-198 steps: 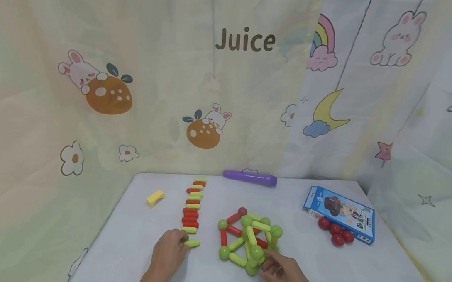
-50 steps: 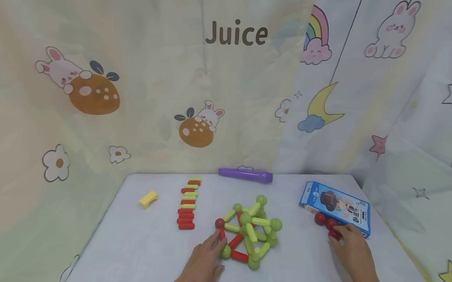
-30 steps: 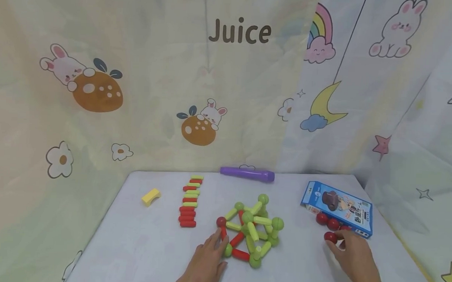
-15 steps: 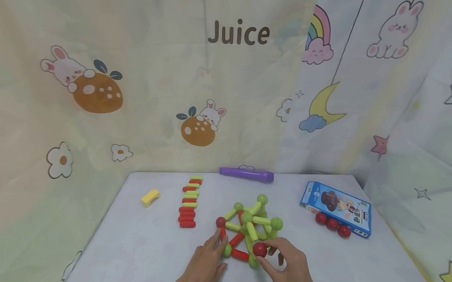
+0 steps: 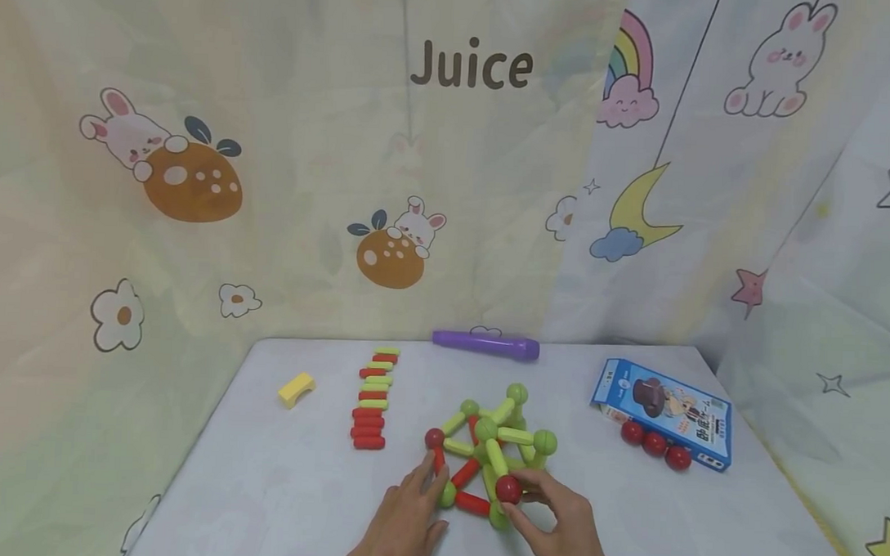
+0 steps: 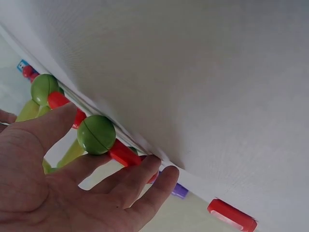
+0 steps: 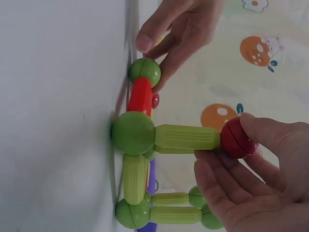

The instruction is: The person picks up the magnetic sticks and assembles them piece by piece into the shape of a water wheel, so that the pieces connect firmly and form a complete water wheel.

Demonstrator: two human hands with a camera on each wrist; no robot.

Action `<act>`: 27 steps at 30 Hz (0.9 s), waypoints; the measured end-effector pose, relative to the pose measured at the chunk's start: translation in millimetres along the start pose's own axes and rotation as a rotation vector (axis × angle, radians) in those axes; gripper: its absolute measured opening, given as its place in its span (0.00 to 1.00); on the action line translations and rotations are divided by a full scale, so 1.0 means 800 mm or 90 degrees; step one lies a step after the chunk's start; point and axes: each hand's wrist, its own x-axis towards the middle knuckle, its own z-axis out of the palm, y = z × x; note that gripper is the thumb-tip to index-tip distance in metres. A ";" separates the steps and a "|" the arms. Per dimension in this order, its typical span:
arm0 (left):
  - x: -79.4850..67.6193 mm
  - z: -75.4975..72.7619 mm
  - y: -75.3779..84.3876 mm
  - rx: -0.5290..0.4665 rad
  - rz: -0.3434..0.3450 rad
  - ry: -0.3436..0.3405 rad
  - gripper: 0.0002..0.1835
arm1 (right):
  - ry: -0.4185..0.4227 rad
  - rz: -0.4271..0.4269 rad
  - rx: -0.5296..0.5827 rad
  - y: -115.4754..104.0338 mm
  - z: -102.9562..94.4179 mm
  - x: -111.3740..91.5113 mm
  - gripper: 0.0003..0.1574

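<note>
One glossy red ball (image 5: 509,489) is pinched between thumb and fingers of the right hand (image 5: 565,523) and held against the end of an upright yellow-green ribbed rod (image 7: 187,139), at the near corner of the openwork frame (image 5: 515,435) of red and yellow-green rods and balls. The frame is carried by the white cloth-covered surface (image 5: 298,486). Its left side is touched by the left hand (image 5: 402,514), fingers laid fairly straight beside a smooth red rod (image 6: 124,153) and a round green ball (image 6: 96,135); nothing is gripped there.

Main risk, as judged: the upright rod could be tipped off its base if the glossy red ball is pushed sideways instead of along the rod. A slanted yellow-green rod (image 5: 495,458) is also met by that ball in the head view; whether a firm join is made cannot be told, so it could be left hanging by a crooked fit. The whole frame could be skewed if pressed too hard, since only light bracing seems to be given. Three loose red balls (image 5: 655,443) could be set rolling if brushed, though unlikely: well apart.
</note>
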 end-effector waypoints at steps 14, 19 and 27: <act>0.001 -0.009 -0.016 -0.074 0.014 0.005 0.41 | 0.000 0.013 0.047 0.012 0.002 -0.004 0.30; -0.002 -0.040 -0.054 -0.162 -0.032 0.144 0.31 | 0.002 -0.015 0.020 0.031 -0.012 -0.014 0.32; 0.001 -0.065 -0.122 -0.123 -0.107 0.254 0.23 | -0.116 0.036 0.007 0.068 -0.045 -0.006 0.24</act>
